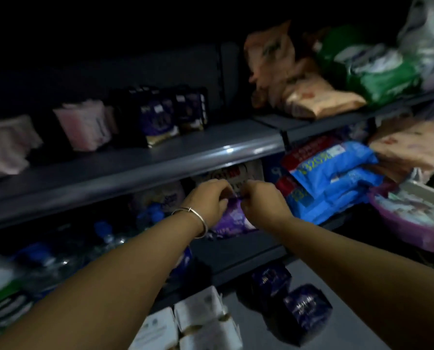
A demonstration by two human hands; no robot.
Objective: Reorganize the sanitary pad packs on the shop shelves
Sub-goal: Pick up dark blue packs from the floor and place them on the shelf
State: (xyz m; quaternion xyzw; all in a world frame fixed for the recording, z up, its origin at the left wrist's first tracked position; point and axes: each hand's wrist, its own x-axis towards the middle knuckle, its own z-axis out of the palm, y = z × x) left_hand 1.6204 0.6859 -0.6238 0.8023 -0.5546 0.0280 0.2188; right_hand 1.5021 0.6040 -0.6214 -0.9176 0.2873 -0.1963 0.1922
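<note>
Right now I am reaching both arms forward into the middle shelf (238,251) of a dim shop display, and my two hands are meeting over a purple sanitary pad pack (232,218). My left hand (208,200), with a thin silver bangle (193,221) on its wrist, is curling its fingers over the pack's top left edge. My right hand (261,202) is pinching the top right edge, so both hands are grasping the same pack and neither is free.

This pack is sitting near the front edge of the middle shelf, directly ahead of and just below my knuckles. It appears to be standing roughly upright, with its long axis running left to right between my hands, though blur is making its exact outline hard to judge. Both hands are equally near it.

Just beside my right hand, a stack of blue packs (329,178) is leaning at the shelf's right end. Behind my fingers a white box with red print (238,173) is standing at the back. Above, dark purple packs (170,117) and a pink pack (87,125) are lining the upper shelf (135,157).
</note>
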